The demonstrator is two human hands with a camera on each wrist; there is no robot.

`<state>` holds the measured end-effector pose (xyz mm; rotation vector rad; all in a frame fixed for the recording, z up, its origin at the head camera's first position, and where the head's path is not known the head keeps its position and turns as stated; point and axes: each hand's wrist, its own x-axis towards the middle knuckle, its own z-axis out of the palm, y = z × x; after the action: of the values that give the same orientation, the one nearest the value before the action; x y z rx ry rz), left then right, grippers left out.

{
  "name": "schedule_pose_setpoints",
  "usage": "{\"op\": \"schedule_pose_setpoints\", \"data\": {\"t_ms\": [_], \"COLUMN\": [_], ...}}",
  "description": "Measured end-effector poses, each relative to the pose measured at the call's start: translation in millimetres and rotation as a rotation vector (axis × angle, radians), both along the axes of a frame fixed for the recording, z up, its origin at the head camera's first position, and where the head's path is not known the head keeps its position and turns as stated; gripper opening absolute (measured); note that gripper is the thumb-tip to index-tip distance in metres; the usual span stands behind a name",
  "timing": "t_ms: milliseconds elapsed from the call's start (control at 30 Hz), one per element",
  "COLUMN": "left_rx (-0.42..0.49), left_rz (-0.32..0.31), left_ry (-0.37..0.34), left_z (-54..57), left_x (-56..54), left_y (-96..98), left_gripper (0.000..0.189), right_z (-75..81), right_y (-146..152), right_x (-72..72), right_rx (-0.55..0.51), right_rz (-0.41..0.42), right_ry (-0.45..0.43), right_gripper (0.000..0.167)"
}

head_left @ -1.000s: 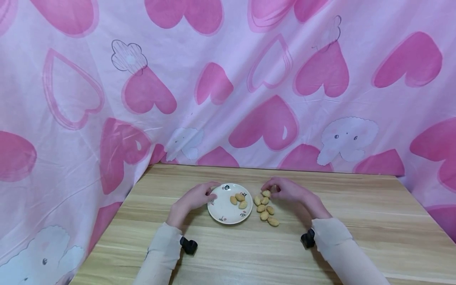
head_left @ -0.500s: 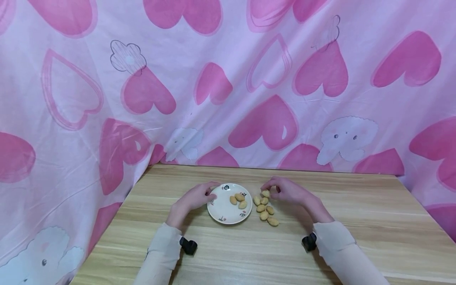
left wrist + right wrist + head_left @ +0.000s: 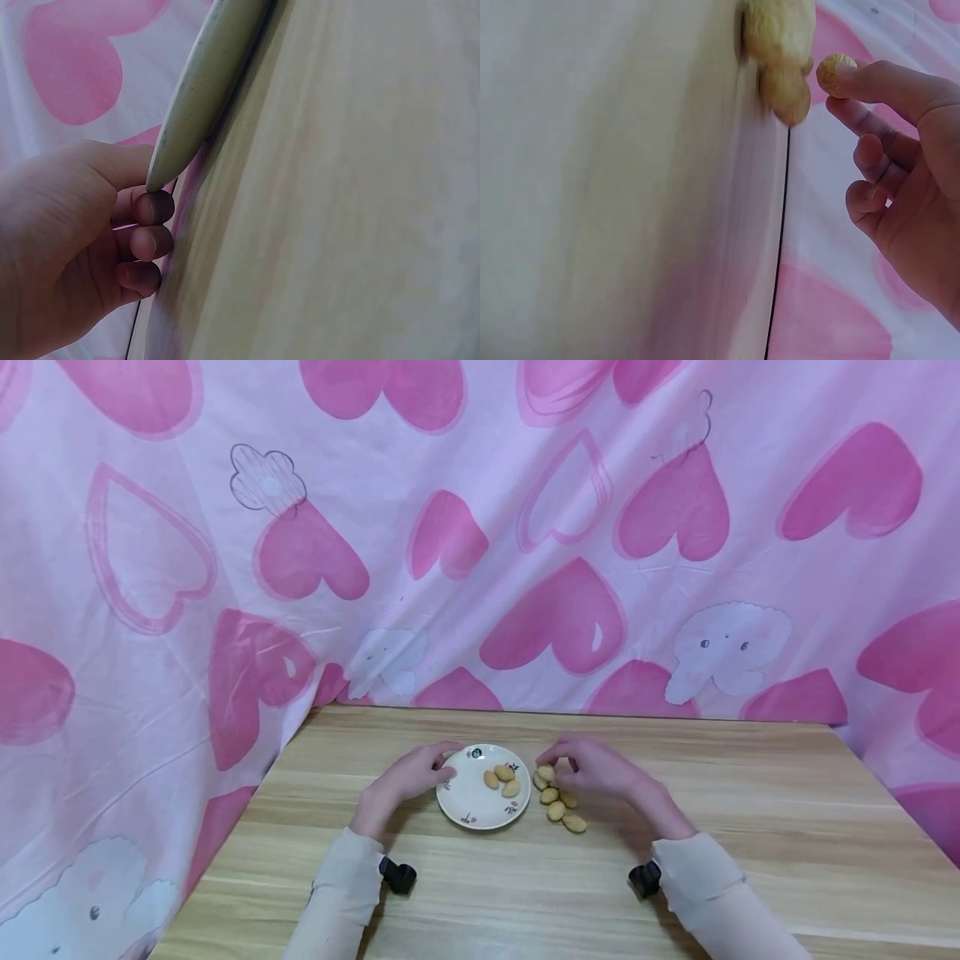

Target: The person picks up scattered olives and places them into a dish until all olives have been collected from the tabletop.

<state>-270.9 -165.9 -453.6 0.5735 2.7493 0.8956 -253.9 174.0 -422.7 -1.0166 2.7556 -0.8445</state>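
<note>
A small white plate (image 3: 467,803) with printed figures round its rim holds several tan, oval nuts (image 3: 511,788). My left hand (image 3: 408,774) grips the plate's left rim, thumb over the edge and fingers beneath, as the left wrist view shows at the plate (image 3: 196,90). Just right of the plate lies a loose cluster of similar nuts (image 3: 556,811). Over its far end, my right hand (image 3: 600,767) pinches one rough-shelled nut (image 3: 832,76) between thumb and index finger, its other fingers curled loosely below. Part of the cluster is hidden behind that hand.
The wood-grain table (image 3: 495,893) reaches back to a pink curtain (image 3: 450,610) with a heart pattern, which also hangs along the left side. Black wrist cameras (image 3: 398,877) sit at both cuffs.
My right hand has moved a little left toward the plate with the pinched nut, now overlapping the cluster's far end. The left hand and plate have stayed put.
</note>
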Motion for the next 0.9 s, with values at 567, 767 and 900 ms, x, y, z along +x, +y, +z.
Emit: {"op": "schedule_pose_setpoints", "data": {"t_ms": [567, 767, 900], "left_rx": [-0.01, -0.001, 0.007], "left_rz": [0.004, 0.014, 0.008], "left_ry": [0.001, -0.007, -0.002], "left_z": [-0.1, 2.3, 2.5], "left_x": [0.1, 1.1, 1.0], "left_y": [0.3, -0.2, 0.1], "left_gripper": [0.05, 0.05, 0.05], "right_z": [1.9, 2.5, 3.1], "right_y": [-39, -52, -61], "right_x": [12.5, 12.3, 13.0], "right_rx": [0.023, 0.044, 0.046], "right_rz": [0.055, 0.105, 0.124], "right_ry": [-0.024, 0.019, 0.019], "right_gripper": [0.03, 0.028, 0.029]}}
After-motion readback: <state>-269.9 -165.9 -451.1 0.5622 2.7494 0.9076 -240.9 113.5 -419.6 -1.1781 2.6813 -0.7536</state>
